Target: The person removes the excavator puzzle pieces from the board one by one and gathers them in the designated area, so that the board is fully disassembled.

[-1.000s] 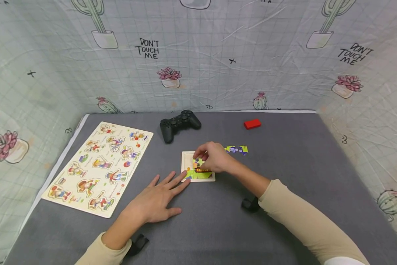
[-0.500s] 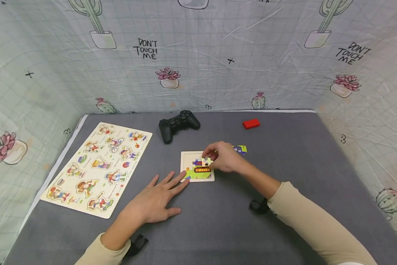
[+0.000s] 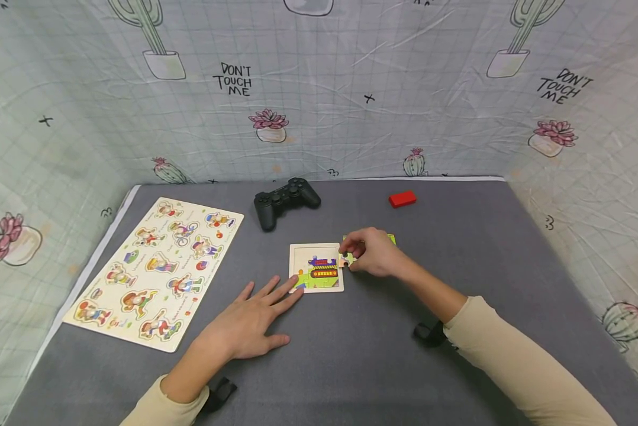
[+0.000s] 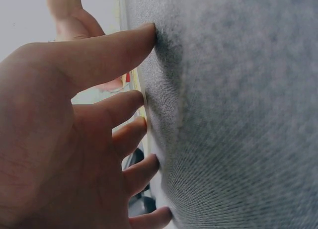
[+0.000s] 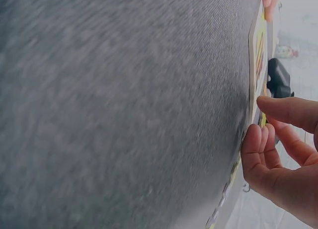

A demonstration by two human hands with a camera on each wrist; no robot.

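Observation:
My right hand pinches a small jigsaw piece between thumb and fingers, right at the right rim of a small square puzzle tray. In the tray, joined pieces showing a tracked vehicle fill the lower part; the upper part shows bare wood. My left hand lies spread on the table, its fingertips on the tray's lower left corner. In the left wrist view its fingers are stretched out. Loose pieces lie behind the right hand, mostly hidden by it.
A large wooden board with pictures of figures lies at the left. Behind the tray sits a black game controller, and a red block is farther right. Patterned cloth surrounds the grey table.
My right hand has moved right with the pinched jigsaw piece, from over the tray to its right rim, uncovering the vehicle picture. My left hand has stayed put.

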